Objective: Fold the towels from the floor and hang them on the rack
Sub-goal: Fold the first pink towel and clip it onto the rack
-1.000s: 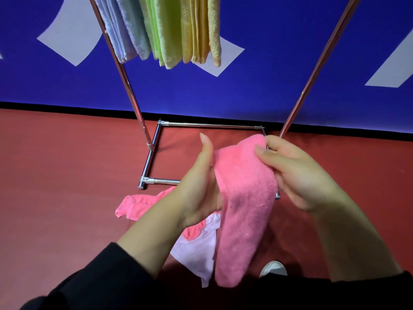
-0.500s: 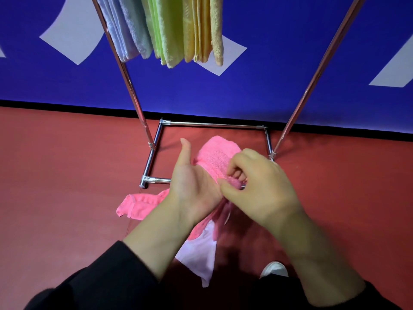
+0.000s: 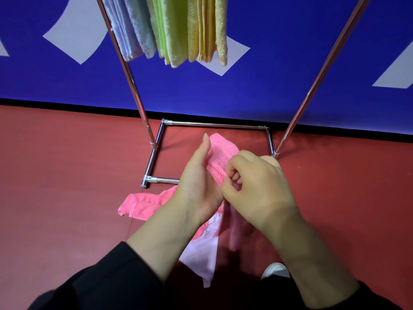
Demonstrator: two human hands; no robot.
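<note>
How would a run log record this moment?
step: folding | both hands grip fluffy pink towel | floor: pink cloth, white cloth

Open rail [image 3: 330, 57] beside hung towels [image 3: 169, 30]

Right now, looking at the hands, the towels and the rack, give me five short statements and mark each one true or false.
1. Both hands hold a pink towel. True: the left hand and the right hand meet on it.
2. The rack is bare. False: blue, green and yellow towels hang on it.
3. Another pink towel on the floor lies near the rack's base. True.
4. The floor is blue. False: it is red; the wall behind is blue.
5. The person wears white sleeves. False: the sleeves are black.
</note>
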